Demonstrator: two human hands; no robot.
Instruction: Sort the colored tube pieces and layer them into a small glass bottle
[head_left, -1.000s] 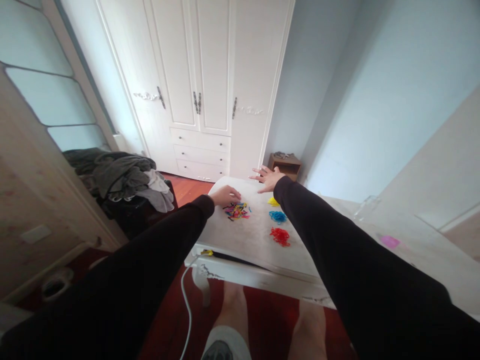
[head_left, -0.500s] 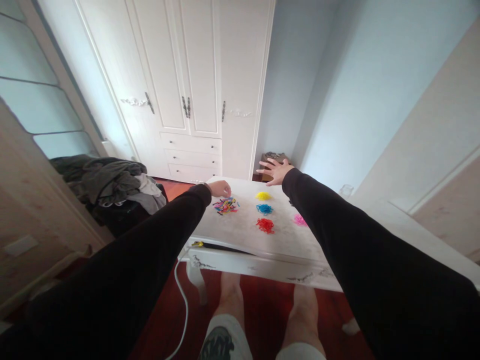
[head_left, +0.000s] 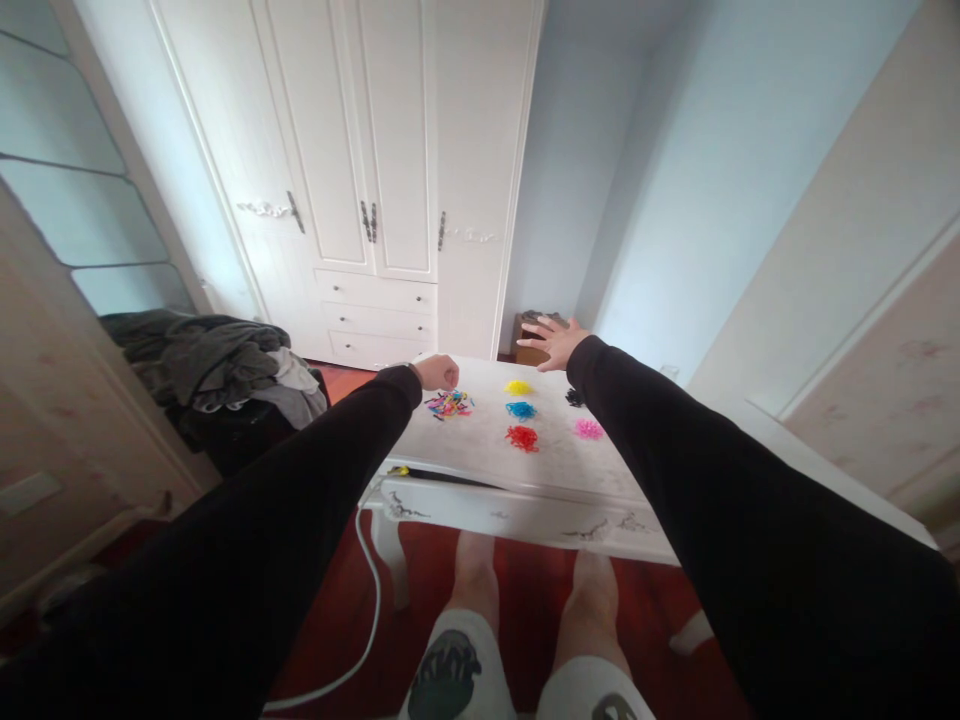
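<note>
My left hand (head_left: 439,372) is closed over the far edge of a mixed pile of small coloured bands (head_left: 450,404); whatever its fingers may hold is hidden. My right hand (head_left: 559,343) hovers above the table's far edge, fingers spread and nothing in them. Sorted by colour, a yellow pile (head_left: 518,387), a blue pile (head_left: 521,410) and a red pile (head_left: 522,438) of thin bands lie in a column. To their right are a pink pile (head_left: 589,429) and a black pile (head_left: 574,397), the latter partly covered by my right sleeve.
The white table (head_left: 465,450) has a slightly open drawer at its front, with a yellow item (head_left: 399,470) at its left end. A white cable (head_left: 373,600) hangs down there. Clothes (head_left: 217,360) are heaped at left; a white wardrobe (head_left: 397,140) stands behind.
My left hand's fingers have curled in more tightly near the mixed pile. My right hand stays spread in about the same place. The view has shifted slightly, uncovering the black and pink piles.
</note>
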